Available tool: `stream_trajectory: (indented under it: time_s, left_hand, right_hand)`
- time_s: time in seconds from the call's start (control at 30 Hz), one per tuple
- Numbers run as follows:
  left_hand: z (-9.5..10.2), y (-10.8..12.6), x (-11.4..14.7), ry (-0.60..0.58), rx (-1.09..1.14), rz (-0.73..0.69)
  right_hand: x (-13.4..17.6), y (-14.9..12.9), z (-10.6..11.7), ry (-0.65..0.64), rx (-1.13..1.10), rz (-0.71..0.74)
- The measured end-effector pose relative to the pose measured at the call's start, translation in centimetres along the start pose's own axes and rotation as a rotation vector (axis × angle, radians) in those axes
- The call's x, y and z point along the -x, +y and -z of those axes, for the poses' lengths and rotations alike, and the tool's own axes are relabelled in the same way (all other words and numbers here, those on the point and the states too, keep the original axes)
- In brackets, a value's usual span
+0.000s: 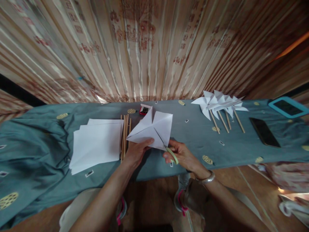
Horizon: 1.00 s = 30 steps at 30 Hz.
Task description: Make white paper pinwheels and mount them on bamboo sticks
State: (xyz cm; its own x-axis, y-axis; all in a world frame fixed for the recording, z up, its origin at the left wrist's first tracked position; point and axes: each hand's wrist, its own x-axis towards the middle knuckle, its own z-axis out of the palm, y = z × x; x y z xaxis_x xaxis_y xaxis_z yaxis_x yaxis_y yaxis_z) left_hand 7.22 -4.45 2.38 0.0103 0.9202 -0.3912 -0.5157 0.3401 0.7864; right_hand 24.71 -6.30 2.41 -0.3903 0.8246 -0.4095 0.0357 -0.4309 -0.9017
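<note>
My left hand (140, 149) grips the near edge of a white square sheet of paper (163, 124), its thumb lying on top. Cuts or creases run from the sheet's corners toward the middle, and its left part stands up a little. In my right hand (180, 154) is a pair of scissors (172, 155) with light green handles. Their dark blades lie across the sheet's near right corner, pointing toward its centre. Just left of the paper several thin wooden sticks (125, 135) lie side by side, beside a stack of white sheets (98, 145).
Behind the paper sits a small red and white box (144, 110). Several paper pinwheels on sticks (217, 104) lie at the right, near a dark phone (265, 132) and a blue-framed tablet (288, 107). A green patterned cloth (193, 129) covers the table; a curtain (145, 48) hangs behind.
</note>
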Motion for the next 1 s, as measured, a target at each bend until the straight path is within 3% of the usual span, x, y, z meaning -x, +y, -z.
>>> stream_trajectory:
  time_s: [0.27, 0.53, 0.8, 0.87, 1.0]
  left_hand:
    - [0.1, -0.1, -0.1, -0.003, 0.02, 0.001]
    - [0.4, 0.6, -0.8, -0.03, 0.083, -0.01]
    - [1.0, 2.5, -1.7, 0.043, 0.134, -0.121]
    - [1.1, 2.6, -1.7, 0.047, 0.138, -0.134]
    - [0.9, 2.0, -1.4, 0.006, 0.094, -0.1]
  right_hand:
    - [0.1, 0.2, 0.0, -0.006, 0.013, 0.031]
    - [0.4, 0.4, 0.4, -0.093, 0.11, 0.041]
    - [2.1, -0.6, 4.4, -0.198, 0.176, -0.071]
    - [2.0, -0.6, 5.4, -0.059, 0.187, 0.012]
    - [1.0, -0.5, 5.8, 0.497, 0.151, 0.358]
